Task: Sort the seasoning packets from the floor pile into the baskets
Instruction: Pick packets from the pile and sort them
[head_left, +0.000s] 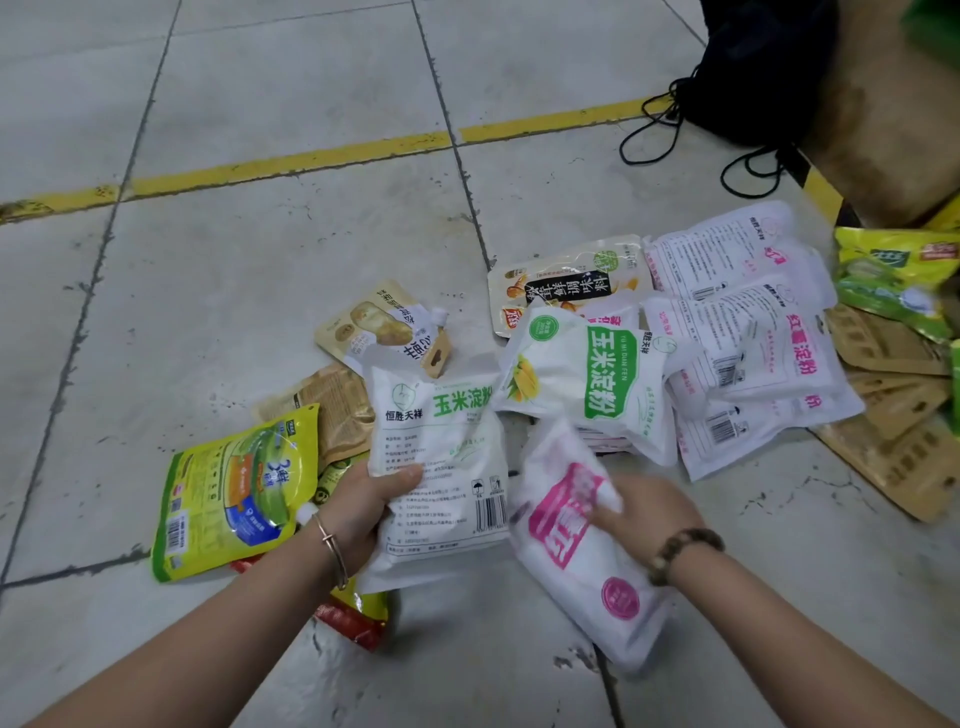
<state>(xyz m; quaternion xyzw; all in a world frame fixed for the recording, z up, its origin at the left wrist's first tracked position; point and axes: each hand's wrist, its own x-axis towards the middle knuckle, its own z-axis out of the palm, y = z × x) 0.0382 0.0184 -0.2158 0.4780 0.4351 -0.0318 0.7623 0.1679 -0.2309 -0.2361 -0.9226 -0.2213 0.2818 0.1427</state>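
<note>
My left hand (363, 506) grips a white packet with green lettering (447, 457), held over the floor. My right hand (647, 512) holds a white packet with pink lettering (571, 525), blurred by motion. On the tiles beyond lie another green-lettered white packet (587, 384), a heap of pink-lettered white packets (753, 332), a beige spouted pouch (384, 332), a cream packet with dark print (566, 283) and a yellow-green spouted pouch (234, 493). No basket is in view.
Brown packets (898, 415) and green-yellow packets (888, 275) lie at the right edge. A red-yellow packet (358, 618) sits under my left wrist. A black drawstring bag (753, 73) with loose cords is at the top right. A yellow floor line (311, 158) crosses the tiles.
</note>
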